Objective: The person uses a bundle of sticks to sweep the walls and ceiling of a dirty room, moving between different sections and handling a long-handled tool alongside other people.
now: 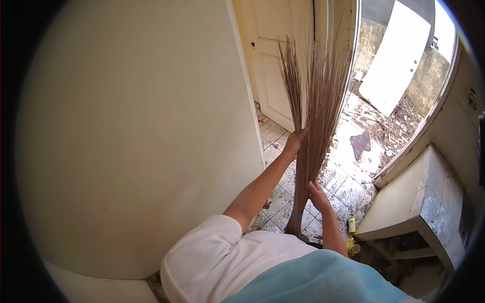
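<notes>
A stick broom of thin brown ribs [324,102] stands with its bristle ends fanned upward in front of me. My left hand [296,144] is closed around a narrower bunch of ribs [291,79], which splays apart from the main bundle on the left side. Lower down, my right hand [319,197] grips the right edge of the bundle, its fingers partly hidden. A blue band [296,215] ties the ribs together near the butt end, close to my body.
A bare wall [144,144] rises close on my left. Ahead are a pale panel door [278,83] and a doorway, with a white door leaf [396,60] outside among debris. A tiled counter [432,197] stands right; a yellow box [352,225] lies on the dirty tile floor [280,200].
</notes>
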Motion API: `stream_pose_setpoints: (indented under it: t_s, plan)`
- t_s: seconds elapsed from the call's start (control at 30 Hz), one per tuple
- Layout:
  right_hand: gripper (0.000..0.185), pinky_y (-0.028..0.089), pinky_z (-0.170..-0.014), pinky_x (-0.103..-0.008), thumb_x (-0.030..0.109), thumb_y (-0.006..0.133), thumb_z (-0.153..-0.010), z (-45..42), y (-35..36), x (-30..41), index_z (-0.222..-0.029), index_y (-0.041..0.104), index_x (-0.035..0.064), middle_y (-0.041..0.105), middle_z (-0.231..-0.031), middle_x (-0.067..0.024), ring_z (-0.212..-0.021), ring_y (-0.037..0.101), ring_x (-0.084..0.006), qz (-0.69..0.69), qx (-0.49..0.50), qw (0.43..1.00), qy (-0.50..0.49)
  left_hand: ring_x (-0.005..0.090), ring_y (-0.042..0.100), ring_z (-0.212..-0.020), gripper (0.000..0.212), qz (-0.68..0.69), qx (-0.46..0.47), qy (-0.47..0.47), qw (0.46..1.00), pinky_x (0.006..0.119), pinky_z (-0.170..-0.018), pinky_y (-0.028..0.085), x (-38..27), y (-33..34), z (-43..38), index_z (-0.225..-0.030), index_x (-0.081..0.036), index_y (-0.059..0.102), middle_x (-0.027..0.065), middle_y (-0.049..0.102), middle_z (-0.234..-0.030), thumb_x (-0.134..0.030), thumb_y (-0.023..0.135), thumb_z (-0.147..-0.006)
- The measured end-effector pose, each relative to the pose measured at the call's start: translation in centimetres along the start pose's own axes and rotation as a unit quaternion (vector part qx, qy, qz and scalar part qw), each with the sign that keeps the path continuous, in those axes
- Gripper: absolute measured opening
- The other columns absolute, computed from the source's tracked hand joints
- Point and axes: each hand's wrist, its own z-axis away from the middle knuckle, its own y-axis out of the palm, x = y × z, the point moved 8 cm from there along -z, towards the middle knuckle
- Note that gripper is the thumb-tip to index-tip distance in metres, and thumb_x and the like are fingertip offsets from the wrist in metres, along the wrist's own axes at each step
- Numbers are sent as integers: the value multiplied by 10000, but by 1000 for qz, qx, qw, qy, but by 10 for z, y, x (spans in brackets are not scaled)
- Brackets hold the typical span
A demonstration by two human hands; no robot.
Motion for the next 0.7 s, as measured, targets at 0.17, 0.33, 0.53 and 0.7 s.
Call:
stream_pose_setpoints:
  t_s: [0.17,0.33,0.53,0.7]
  plan:
    - [567,527,-784,-405,216,760,-716,-3,5,27,-1161,488,-6,635,-992,-138,-838,655,-250,-8,183,981,59,138,566,-685,478,23,16,18,999,301,-608,491,-33,25,-86,-1139,-58,547,38,564,-772,-452,647,-886]
    - [397,527,-606,-353,52,677,-667,-60,-40,107,-1014,487,22,598,-792,-91,-643,622,-208,-29,3,998,-56,260,511,-1144,965,-160,-55,222,960,361,-967,427,-101,69,-112,-1417,29,270,164,505,-1244,-507,744,-770]
    - [472,519,-631,-329,36,679,-711,-119,-60,206,-1126,456,22,588,-837,-73,-682,612,-177,-5,8,988,-153,254,442,-1259,1238,-192,29,256,947,360,-1064,360,-81,143,-111,-1510,-34,37,161,415,-1395,-336,875,-650]
    - [482,513,-629,-311,67,709,-732,-124,-73,248,-1134,446,33,603,-814,-76,-688,614,-177,161,-49,955,-243,254,591,-1007,921,-199,48,235,950,364,-863,505,-97,169,-118,-1432,-37,218,172,537,-1157,-166,790,-723]
